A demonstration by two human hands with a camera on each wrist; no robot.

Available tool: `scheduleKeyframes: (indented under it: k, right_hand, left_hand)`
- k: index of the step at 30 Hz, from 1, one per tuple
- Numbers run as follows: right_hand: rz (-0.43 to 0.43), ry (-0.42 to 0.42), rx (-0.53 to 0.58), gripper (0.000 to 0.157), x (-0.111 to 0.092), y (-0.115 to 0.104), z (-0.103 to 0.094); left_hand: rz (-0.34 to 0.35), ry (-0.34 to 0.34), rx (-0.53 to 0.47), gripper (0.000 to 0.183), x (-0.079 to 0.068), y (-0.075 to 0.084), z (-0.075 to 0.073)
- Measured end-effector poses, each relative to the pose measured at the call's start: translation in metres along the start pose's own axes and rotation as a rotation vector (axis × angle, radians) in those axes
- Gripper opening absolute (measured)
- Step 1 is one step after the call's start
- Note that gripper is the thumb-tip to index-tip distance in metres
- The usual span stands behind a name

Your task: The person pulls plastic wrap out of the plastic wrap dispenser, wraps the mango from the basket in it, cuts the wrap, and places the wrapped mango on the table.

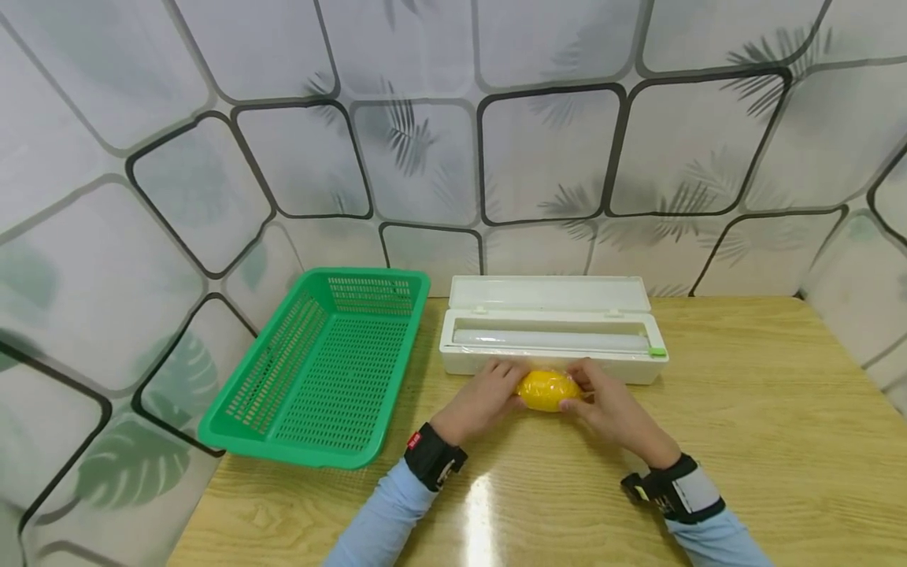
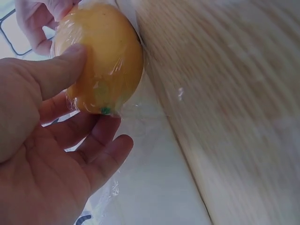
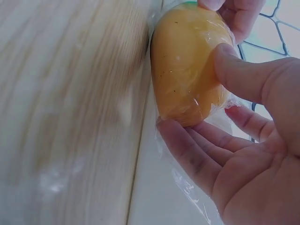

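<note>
A yellow oval fruit [image 1: 548, 391], mango-like, sits just in front of the white cling film dispenser [image 1: 553, 364]. Clear cling film [image 3: 190, 185] clings to its skin in creases and trails off below my fingers in the right wrist view. My left hand [image 1: 489, 394] holds one end of the fruit, thumb on its side and fingers beneath, near a small green spot [image 2: 106, 110]. At the other end my right hand [image 1: 609, 405] grips it between thumb and fingers. The dispenser's lid [image 1: 549, 293] stands raised, and a film roll [image 1: 549, 339] lies inside.
A green plastic basket [image 1: 400, 378] with slotted sides stands to the left, with nothing in it. Along the dispenser's right front sits a small green slider [image 1: 657, 352]. The wooden table [image 1: 765, 409] meets a patterned wall covering [image 1: 553, 157] at the back and sides.
</note>
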State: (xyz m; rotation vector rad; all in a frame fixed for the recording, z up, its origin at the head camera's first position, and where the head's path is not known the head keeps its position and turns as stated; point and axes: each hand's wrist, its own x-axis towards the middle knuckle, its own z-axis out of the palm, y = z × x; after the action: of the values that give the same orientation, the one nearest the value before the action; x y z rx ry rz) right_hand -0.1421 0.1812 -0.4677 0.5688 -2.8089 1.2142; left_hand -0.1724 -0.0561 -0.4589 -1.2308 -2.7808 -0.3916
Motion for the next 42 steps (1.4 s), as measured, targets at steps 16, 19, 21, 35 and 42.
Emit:
scheduleKeyframes:
  k: [16,19,21,35,42]
  right_hand:
    - [0.019,-0.006,0.055,0.041,0.0019,0.0007,-0.0034]
    - [0.038,-0.003,0.049,0.036,0.0023,0.0004,-0.0034]
    - [0.044,-0.001,0.041,0.033,0.0023,0.0004,-0.0033]
    - [-0.017,0.002,0.054,0.032,0.0027,0.0039,-0.0047]
    - [-0.044,0.030,0.066,0.034,0.0024,0.0057,-0.0036]
  left_hand:
    - [-0.042,-0.022,-0.050,0.058,0.0014,0.0019,-0.0009]
    - [-0.084,-0.024,-0.115,0.054,0.0019,0.0022,-0.0010]
    - [-0.099,-0.024,-0.148,0.046,0.0016,0.0025,-0.0010]
    - [-0.094,-0.041,-0.152,0.040,0.0043,0.0012,-0.0014]
    - [-0.103,-0.054,-0.178,0.042,0.0041,0.0012,-0.0027]
